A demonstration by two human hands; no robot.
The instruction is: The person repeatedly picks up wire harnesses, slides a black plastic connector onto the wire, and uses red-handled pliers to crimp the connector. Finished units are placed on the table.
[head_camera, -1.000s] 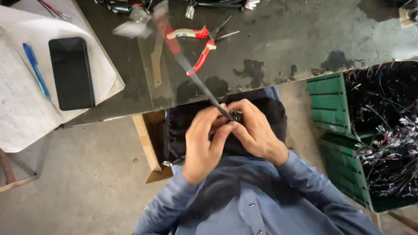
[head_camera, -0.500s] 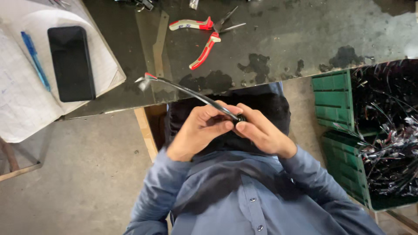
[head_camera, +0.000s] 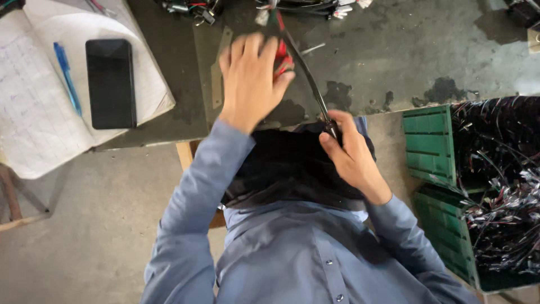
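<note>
Gripping the black cable (head_camera: 306, 73) low, right hand (head_camera: 351, 157); long axis up-left; left hand (head_camera: 250, 79) spread over red-handled pliers (head_camera: 283, 59).

A dark, stained flat worktable (head_camera: 394, 62) lies ahead of the person. On its left end rests an open white paper notebook (head_camera: 34, 107), and on the notebook lie a black slab phone (head_camera: 111, 83) and, left of it, a blue plastic pen (head_camera: 67, 78). The left hand (head_camera: 251, 79) lies over red-handled metal pliers (head_camera: 283, 59) at the table's middle. The right hand (head_camera: 351, 155) sits at the near table edge, pinching a thin black cable (head_camera: 304, 67) that runs up over the table. Right of the person, below the table, stand green ribbed plastic crates (head_camera: 430, 143) with wire bundles in them.
</note>
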